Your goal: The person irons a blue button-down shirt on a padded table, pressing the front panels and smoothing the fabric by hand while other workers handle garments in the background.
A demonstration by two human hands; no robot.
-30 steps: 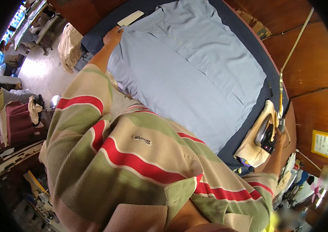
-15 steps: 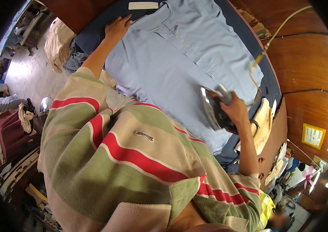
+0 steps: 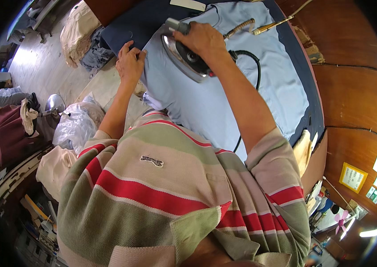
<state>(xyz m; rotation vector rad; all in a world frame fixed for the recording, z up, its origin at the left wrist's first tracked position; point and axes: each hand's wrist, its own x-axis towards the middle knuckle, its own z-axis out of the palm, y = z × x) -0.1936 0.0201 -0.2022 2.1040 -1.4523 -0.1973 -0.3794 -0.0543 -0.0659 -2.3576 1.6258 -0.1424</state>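
A light blue shirt (image 3: 184, 107) lies spread on a dark navy ironing surface (image 3: 139, 20). My right hand (image 3: 204, 42) is closed round the grey handle of a steam iron (image 3: 184, 58), which is over the shirt's upper left part. A black cord and a tan hose run from the iron toward the right. At the shirt's left edge rests my left hand (image 3: 129, 64), fingers apart and slightly bent, the thumb touching the cloth. My right forearm hides part of the shirt's middle.
A white strip (image 3: 187, 4) lies at the far edge. Beige cloth (image 3: 76, 33) and clear plastic bags (image 3: 77, 122) are to the left. Wooden panelling (image 3: 353, 98) stands on the right, with folded cream cloth (image 3: 303, 149) beside the ironing surface.
My right hand has carried the iron from the shirt's lower right to its upper left. My left hand has come nearer to me along the shirt's left edge.
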